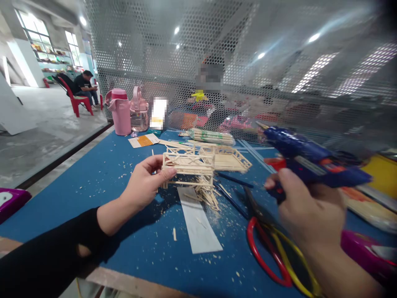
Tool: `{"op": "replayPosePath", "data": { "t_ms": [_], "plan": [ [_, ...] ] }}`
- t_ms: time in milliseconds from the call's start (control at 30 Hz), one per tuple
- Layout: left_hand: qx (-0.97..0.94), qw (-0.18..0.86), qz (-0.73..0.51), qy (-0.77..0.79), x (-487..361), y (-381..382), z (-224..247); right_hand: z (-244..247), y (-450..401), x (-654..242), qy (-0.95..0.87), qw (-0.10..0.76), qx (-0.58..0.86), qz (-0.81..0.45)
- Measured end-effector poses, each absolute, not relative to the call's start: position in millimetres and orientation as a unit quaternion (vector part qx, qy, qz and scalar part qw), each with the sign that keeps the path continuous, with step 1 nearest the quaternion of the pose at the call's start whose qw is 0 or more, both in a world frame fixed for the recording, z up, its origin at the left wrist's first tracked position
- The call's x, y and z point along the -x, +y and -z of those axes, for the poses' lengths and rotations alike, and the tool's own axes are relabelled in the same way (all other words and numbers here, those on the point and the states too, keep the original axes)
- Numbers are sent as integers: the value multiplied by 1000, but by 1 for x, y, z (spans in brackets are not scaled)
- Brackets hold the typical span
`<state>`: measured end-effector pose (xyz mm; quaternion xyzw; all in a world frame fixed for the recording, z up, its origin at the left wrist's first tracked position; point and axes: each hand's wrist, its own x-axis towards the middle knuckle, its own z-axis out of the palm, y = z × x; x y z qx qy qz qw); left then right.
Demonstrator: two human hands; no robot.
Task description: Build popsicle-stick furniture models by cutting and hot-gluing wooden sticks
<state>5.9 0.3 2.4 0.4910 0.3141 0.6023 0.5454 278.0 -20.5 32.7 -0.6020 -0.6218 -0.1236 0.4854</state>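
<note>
My left hand (148, 182) grips the left end of a small frame of thin wooden sticks (189, 163), with cross-braced sides, held above the blue table. On the right, my right hand (307, 211) is wrapped round the handle of a blue glue gun (304, 153), its nozzle pointing to the upper left; that hand is a little blurred. Beneath the stick frame lies a pile of short cut sticks (207, 196). A second wooden piece, tray-like with a railing (234, 159), rests just behind it. Scissors with red and yellow handles (269, 244) lie between my hands, partly behind my right wrist.
A white paper strip (201, 231) and wood crumbs lie on the blue table (133, 240). Behind stand a pink flask (120, 114), a clear bottle (139, 116) and bundled sticks (212, 136). Perforated metal (161, 54) rises at the back. One person (85, 89) sits far left.
</note>
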Motion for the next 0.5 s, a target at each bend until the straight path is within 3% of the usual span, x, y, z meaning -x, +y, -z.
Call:
{"op": "replayPosePath", "data": {
  "t_ms": [67,267,500],
  "plan": [
    [-490,543,-602,322,-6,0,-3,-41,-4,-293,-631,390,649,168],
    [-488,542,-601,328,-7,-1,-4,-51,65,-327,-700,278,627,198],
    [-494,541,-596,328,-7,0,-5,-8,130,-344,-715,190,642,200]
  ]
}}
